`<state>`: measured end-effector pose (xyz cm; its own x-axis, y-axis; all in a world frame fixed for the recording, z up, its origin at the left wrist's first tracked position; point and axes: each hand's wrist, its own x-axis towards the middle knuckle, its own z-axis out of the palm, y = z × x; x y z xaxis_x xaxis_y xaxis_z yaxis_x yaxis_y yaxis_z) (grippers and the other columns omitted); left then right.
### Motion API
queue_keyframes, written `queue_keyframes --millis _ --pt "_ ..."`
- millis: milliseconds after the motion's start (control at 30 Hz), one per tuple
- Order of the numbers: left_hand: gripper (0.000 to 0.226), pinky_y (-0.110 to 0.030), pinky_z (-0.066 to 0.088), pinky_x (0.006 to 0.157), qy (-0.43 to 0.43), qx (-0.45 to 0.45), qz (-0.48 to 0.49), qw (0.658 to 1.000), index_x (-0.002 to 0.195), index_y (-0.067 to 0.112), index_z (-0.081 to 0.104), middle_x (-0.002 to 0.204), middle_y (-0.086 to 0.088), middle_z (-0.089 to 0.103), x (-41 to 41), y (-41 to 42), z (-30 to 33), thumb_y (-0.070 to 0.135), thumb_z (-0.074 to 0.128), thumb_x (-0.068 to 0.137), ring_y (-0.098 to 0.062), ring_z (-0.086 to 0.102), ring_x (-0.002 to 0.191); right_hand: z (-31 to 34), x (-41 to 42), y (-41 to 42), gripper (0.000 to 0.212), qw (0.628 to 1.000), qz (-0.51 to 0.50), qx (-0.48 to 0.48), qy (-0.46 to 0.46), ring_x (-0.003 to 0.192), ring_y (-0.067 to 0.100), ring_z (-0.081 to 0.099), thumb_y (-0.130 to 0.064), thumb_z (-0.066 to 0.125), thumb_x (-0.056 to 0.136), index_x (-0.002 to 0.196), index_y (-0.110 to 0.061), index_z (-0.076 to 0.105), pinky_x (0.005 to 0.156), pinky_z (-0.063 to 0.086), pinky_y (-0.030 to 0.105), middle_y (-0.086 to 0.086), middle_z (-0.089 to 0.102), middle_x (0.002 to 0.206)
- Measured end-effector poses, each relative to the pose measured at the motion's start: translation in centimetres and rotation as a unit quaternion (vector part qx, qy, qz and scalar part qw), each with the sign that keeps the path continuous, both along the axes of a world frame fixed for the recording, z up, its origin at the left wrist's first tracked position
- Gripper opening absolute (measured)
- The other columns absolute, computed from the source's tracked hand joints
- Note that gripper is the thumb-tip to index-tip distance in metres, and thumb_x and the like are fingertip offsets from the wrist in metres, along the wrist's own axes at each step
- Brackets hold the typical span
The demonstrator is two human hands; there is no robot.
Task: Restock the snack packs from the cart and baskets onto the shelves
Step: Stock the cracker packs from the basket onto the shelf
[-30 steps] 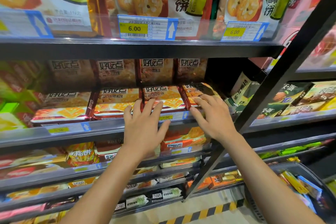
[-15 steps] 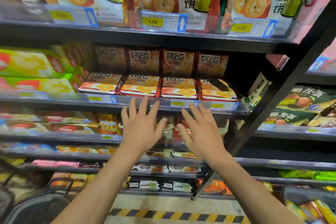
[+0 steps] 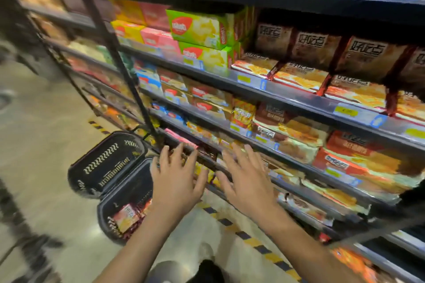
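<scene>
a: where are the snack packs (image 3: 128, 216) right now?

b: a few lie in the nearer of 2 black baskets (image 3: 108, 211) on the floor, at its lower end, red and yellow wrappers up. the other basket (image 3: 103, 163) just behind it looks bare of packs (blur makes that hard to swear to)

a: and the hands?

b: both empty. the left hand (image 3: 176, 181) hangs over the near basket's far rim, fingers spread wide and straight. the right hand (image 3: 247, 179) is just beside it, in front of the lower shelves (image 3: 299, 96), fingers splayed too, holding nothing

a: so which step is this?

b: i'd judge it the turn from shelf to basket, a reach for the next pack. the packs sit below and nearer the body than the left fingertips, apart from them

a: what does the next move call for?

b: probably dropping the left hand down and back into the basket, curling round 1 pack, then lifting it to the matching row on the shelf
</scene>
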<state>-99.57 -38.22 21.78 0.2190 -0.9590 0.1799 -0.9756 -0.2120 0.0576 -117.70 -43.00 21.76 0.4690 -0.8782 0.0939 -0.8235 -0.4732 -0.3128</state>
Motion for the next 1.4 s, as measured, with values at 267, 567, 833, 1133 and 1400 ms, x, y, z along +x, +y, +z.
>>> queue_keyframes --millis 267,567,833,1133,1400 --pt "0.064 -0.064 0.036 0.107 0.018 0.036 0.142 0.989 0.136 0.027 0.064 0.145 -0.014 0.057 8.5 5.9 -2.5 0.064 0.038 0.091 -0.046 0.045 0.136 -1.7 10.0 1.9 0.069 0.989 0.130 0.047 0.044 0.152 0.038 0.027 -0.060 0.020 0.098 0.154 -0.026 0.043 0.123 0.023 0.055 0.007 0.034 0.164" --pt "0.063 -0.064 0.035 0.107 0.069 0.041 0.242 0.967 0.136 0.026 0.063 0.145 -0.012 0.056 20.4 8.2 -6.9 0.063 0.039 0.091 -0.044 0.045 0.136 -4.7 23.9 0.5 0.069 0.968 0.213 0.103 0.088 0.157 0.035 0.012 -0.062 0.024 0.100 0.159 -0.029 0.032 0.127 0.012 0.050 0.005 0.020 0.170" --pt "0.057 -0.063 0.035 0.106 0.112 0.061 0.278 0.952 0.141 0.027 0.055 0.151 -0.008 0.050 29.6 9.6 -12.1 0.059 0.038 0.097 -0.041 0.038 0.139 -10.5 33.8 0.6 0.072 0.952 0.251 0.100 0.142 0.151 0.040 0.028 -0.061 0.019 0.099 0.157 -0.023 0.037 0.123 0.021 0.052 0.008 0.032 0.165" --pt "0.059 -0.065 0.042 0.101 0.192 0.143 0.304 0.922 0.136 0.021 0.058 0.144 -0.016 0.054 35.0 8.9 -21.2 0.056 0.037 0.094 -0.047 0.045 0.132 -21.7 38.4 -1.8 0.059 0.943 0.259 0.108 0.180 0.127 0.038 0.059 -0.050 0.051 0.096 0.142 -0.014 0.058 0.106 0.049 0.053 0.014 0.062 0.140" --pt "0.057 -0.057 0.022 0.118 0.218 0.250 0.317 0.889 0.152 0.023 0.037 0.160 -0.013 0.032 40.0 4.5 -36.5 0.050 0.043 0.102 -0.040 0.026 0.147 -39.2 43.2 -5.5 0.063 0.918 0.263 0.219 0.200 0.140 0.038 0.040 -0.044 0.055 0.100 0.154 -0.017 0.036 0.119 0.034 0.049 0.012 0.044 0.152"
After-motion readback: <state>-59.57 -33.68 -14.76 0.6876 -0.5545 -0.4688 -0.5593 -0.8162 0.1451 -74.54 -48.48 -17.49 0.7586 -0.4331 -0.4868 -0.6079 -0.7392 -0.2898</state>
